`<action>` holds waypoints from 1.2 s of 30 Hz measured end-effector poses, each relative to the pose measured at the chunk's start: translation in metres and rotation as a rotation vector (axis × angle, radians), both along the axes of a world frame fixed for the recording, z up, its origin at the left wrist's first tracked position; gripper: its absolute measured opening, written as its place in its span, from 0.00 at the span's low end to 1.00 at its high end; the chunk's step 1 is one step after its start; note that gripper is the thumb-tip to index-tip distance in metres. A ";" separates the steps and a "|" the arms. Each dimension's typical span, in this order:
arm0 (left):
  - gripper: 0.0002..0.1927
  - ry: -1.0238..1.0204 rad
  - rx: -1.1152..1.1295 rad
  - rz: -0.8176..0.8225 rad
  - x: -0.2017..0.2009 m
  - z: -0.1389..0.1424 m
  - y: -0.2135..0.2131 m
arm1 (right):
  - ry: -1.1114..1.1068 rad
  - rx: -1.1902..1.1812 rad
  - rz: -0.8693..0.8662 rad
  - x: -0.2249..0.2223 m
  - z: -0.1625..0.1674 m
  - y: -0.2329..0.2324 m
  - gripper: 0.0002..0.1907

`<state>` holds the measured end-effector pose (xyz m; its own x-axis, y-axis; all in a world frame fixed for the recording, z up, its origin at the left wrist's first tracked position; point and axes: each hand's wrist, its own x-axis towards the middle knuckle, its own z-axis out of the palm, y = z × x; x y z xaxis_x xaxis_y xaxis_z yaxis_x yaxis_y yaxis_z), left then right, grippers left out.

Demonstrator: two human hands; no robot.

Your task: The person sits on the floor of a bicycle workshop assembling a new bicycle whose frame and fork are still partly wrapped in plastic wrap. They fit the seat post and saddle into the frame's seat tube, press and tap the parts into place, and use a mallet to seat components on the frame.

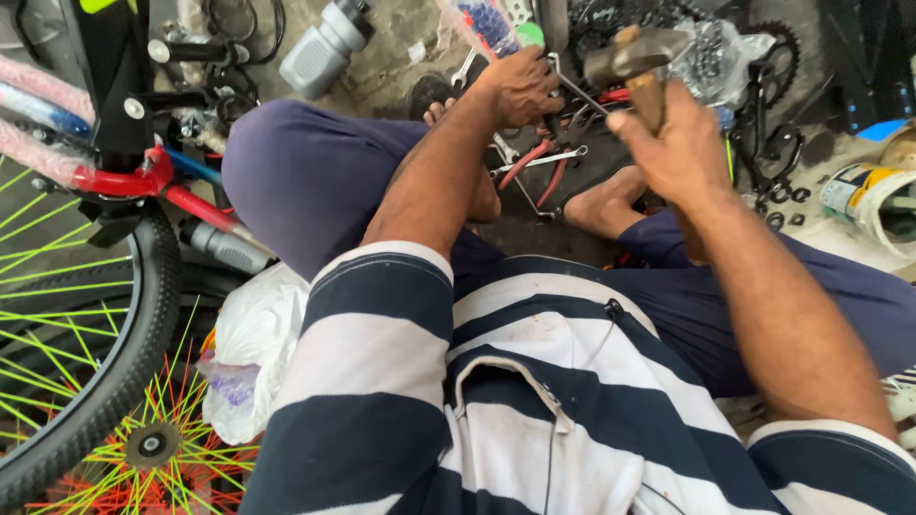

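Two hands: left hand on a metal part, right hand gripping one hammer. Two bare feet, left foot and right foot. Wheels, two: one with a tyre and yellow-green spokes, one with orange spokes. One grey bottle. One white bag. One paint can. Spanners: at least two; the rest of the tool pile is too tangled to count.
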<state>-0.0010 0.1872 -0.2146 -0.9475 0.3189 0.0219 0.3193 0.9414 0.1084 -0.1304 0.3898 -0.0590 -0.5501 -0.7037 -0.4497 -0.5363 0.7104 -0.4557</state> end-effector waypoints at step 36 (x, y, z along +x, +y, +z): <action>0.19 -0.394 0.014 0.415 -0.013 0.017 -0.004 | -0.438 0.000 -0.319 -0.064 -0.139 0.036 0.23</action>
